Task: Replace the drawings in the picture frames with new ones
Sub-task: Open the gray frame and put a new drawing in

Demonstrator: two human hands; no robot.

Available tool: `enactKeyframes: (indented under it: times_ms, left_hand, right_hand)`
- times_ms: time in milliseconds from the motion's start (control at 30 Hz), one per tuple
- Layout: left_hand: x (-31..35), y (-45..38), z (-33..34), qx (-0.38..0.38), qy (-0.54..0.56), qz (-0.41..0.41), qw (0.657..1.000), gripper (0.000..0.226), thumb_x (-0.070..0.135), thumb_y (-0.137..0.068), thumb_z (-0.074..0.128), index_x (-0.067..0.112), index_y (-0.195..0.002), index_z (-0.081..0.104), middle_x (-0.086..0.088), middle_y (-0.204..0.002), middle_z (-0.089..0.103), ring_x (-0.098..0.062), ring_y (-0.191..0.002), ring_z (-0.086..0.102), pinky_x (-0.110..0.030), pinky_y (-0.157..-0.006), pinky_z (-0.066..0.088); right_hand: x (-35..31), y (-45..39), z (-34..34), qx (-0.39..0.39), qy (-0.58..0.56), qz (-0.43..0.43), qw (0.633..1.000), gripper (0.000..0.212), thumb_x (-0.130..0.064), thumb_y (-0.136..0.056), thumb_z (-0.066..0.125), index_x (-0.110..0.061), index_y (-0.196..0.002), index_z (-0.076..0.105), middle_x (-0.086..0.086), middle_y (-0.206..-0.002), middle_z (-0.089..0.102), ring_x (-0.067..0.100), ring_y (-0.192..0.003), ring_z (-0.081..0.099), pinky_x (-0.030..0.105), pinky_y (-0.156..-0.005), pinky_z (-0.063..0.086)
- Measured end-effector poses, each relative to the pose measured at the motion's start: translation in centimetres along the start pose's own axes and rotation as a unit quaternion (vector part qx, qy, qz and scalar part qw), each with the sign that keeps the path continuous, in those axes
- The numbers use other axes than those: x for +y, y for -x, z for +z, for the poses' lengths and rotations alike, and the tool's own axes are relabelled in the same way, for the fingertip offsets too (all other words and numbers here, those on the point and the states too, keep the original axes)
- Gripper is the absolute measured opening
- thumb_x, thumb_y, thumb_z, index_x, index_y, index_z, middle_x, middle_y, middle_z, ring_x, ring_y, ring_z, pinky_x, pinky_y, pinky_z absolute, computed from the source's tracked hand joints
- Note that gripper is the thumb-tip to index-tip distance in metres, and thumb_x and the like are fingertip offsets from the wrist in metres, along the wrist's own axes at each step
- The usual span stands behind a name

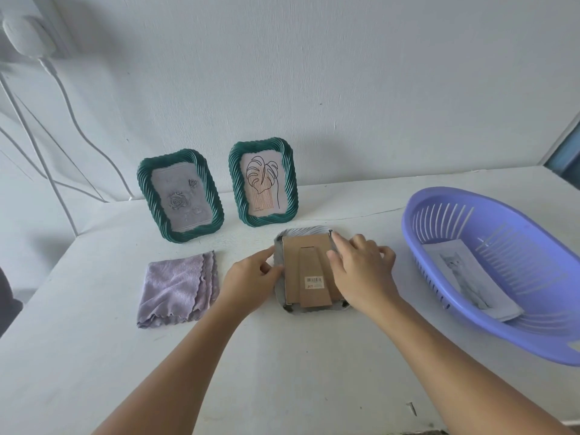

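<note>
Three frames [180,196], one cloth [177,288], one basket [439,199]

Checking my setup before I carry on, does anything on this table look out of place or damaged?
Nothing looks damaged or spilled. One frame lies face down under both hands, as the task needs; the two green frames stand upright, and the purple cloth is only loosely folded.

Both hands [251,274] on face-down frame [309,271]

A folded lilac cloth [179,288] lies flat on the white surface [94,356] to my left. White cables [78,127] hang down the wall [314,73] at far left, from a white device [25,36] mounted there.
</note>
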State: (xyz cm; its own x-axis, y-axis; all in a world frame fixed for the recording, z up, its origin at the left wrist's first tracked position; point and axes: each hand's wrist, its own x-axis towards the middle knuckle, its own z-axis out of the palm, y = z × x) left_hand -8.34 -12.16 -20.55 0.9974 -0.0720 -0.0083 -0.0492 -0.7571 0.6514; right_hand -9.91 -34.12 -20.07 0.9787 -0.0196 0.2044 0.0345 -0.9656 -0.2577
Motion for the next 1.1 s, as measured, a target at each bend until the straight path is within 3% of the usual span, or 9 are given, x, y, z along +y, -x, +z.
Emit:
enactKeyframes:
  times_ms: [133,233,333,433,533,700,767,867,1100]
  left_hand:
    - [0.3,0.3,0.0,0.004,0.002,0.001,1.0,0.029,0.031,-0.096,0.06,0.041,-0.122,0.066,-0.002,-0.079,0.07,-0.02,-0.077,0.062,-0.036,-0.07,0.05]
    - [0.4,0.4,0.0,0.004,0.001,0.004,1.0,0.027,0.032,-0.096,0.059,0.041,-0.121,0.066,-0.001,-0.078,0.07,-0.019,-0.077,0.062,-0.036,-0.071,0.051]
    - [0.4,0.5,0.1,0.005,-0.005,0.006,1.0,0.027,0.032,-0.097,0.058,0.039,-0.122,0.065,0.0,-0.078,0.07,-0.017,-0.077,0.062,-0.036,-0.072,0.05]
    - [0.4,0.6,0.2,0.004,-0.007,0.008,1.0,0.028,0.032,-0.097,0.057,0.039,-0.124,0.064,-0.002,-0.076,0.068,-0.017,-0.075,0.061,-0.033,-0.067,0.047]
    - [0.4,0.5,0.2,0.004,-0.01,0.007,1.0,0.03,0.031,-0.097,0.057,0.041,-0.124,0.064,-0.003,-0.074,0.067,-0.017,-0.074,0.06,-0.027,-0.061,0.041]
    - [0.3,0.4,0.2,0.005,-0.007,0.005,1.0,0.031,0.032,-0.097,0.058,0.041,-0.126,0.064,-0.006,-0.072,0.065,-0.02,-0.072,0.059,-0.028,-0.058,0.038]
    - [0.2,0.4,0.3,0.004,-0.004,0.0,1.0,0.031,0.033,-0.097,0.057,0.041,-0.127,0.064,-0.005,-0.073,0.066,-0.021,-0.074,0.059,-0.03,-0.059,0.039]
    - [0.0,0.3,0.4,0.007,-0.002,-0.006,1.0,0.027,0.033,-0.097,0.057,0.039,-0.122,0.066,-0.005,-0.073,0.065,-0.022,-0.074,0.059,-0.032,-0.059,0.039]
    - [-0.2,0.2,0.6,0.017,-0.012,-0.009,1.0,0.027,0.034,-0.097,0.057,0.037,-0.122,0.067,-0.004,-0.069,0.063,-0.015,-0.064,0.051,-0.028,-0.055,0.034]
  right_hand:
    - [-2.0,-0.5,-0.5,-0.061,-0.027,-0.03,0.997,0.047,-0.061,-0.099,0.033,-0.031,-0.132,0.048,-0.008,-0.111,0.064,0.021,-0.107,0.062,0.048,-0.103,0.025]
    - [-2.6,-0.5,-0.1,-0.103,0.005,-0.038,0.994,0.07,-0.074,-0.092,0.033,-0.029,-0.144,0.044,-0.005,-0.13,0.059,0.018,-0.123,0.055,0.048,-0.106,0.021]
    - [-2.9,-0.2,0.5,-0.103,0.03,-0.046,0.993,0.08,-0.078,-0.087,0.036,-0.025,-0.147,0.045,-0.005,-0.127,0.061,0.016,-0.123,0.055,0.048,-0.104,0.024]
    - [-3.4,-0.2,0.7,-0.086,0.041,-0.042,0.995,0.075,-0.072,-0.086,0.038,-0.024,-0.142,0.049,-0.003,-0.12,0.063,0.018,-0.116,0.059,0.048,-0.099,0.026]
    - [-4.0,-0.4,0.5,-0.075,0.043,-0.029,0.996,0.06,-0.067,-0.084,0.039,-0.024,-0.122,0.056,-0.004,-0.105,0.064,0.019,-0.101,0.062,0.047,-0.092,0.027]
    - [-4.3,-0.7,0.4,-0.066,0.026,-0.018,0.997,0.04,-0.063,-0.078,0.043,-0.031,-0.099,0.053,-0.007,-0.087,0.064,0.021,-0.087,0.066,0.046,-0.084,0.028]
    - [-4.1,-0.7,0.5,-0.053,0.011,-0.014,0.998,0.043,-0.063,-0.077,0.042,-0.032,-0.104,0.054,-0.007,-0.085,0.065,0.021,-0.088,0.066,0.045,-0.084,0.029]
    - [-4.0,-0.5,0.6,-0.036,0.005,-0.013,0.999,0.059,-0.065,-0.078,0.041,-0.036,-0.127,0.054,-0.005,-0.093,0.069,0.02,-0.097,0.065,0.046,-0.087,0.031]
    - [-3.9,-0.5,1.0,-0.026,0.012,-0.008,1.0,0.062,-0.068,-0.075,0.037,-0.036,-0.123,0.059,-0.005,-0.093,0.068,0.018,-0.094,0.065,0.045,-0.087,0.03]
